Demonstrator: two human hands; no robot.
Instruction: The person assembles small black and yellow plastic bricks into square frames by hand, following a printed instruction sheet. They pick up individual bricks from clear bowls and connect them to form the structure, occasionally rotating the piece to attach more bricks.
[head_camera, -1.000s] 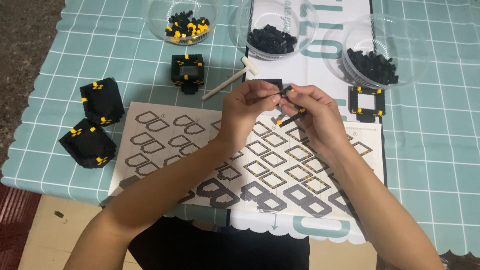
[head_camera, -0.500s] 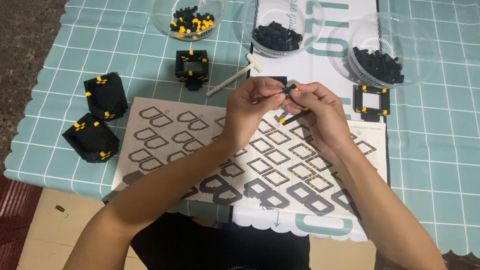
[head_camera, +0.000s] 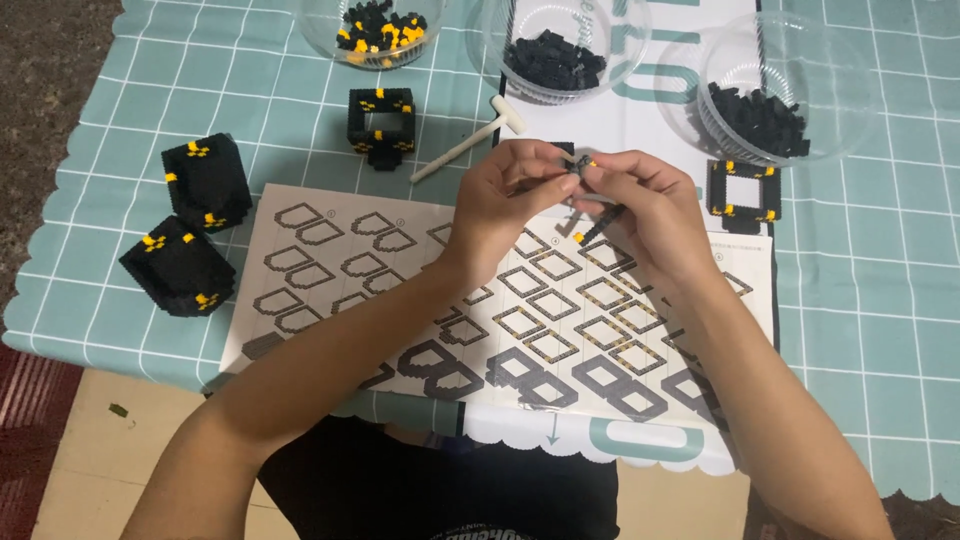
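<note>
Both hands, left hand (head_camera: 510, 195) and right hand (head_camera: 640, 205), still pinch one small block strip (head_camera: 590, 215) as before; three bowls (head_camera: 590, 75) line the table's far edge.

arms: both bare, no sleeves | hands: no gloves/rings | torso: black top, pale print at hem

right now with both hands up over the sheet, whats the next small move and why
Probably press the small black and yellow piece together a little more firmly. Both the left hand and the right hand pinch it from either side above the instruction sheet, and it looks unfinished next to the built black blocks on the left. Whether its parts are fully seated is too small to tell.
</note>
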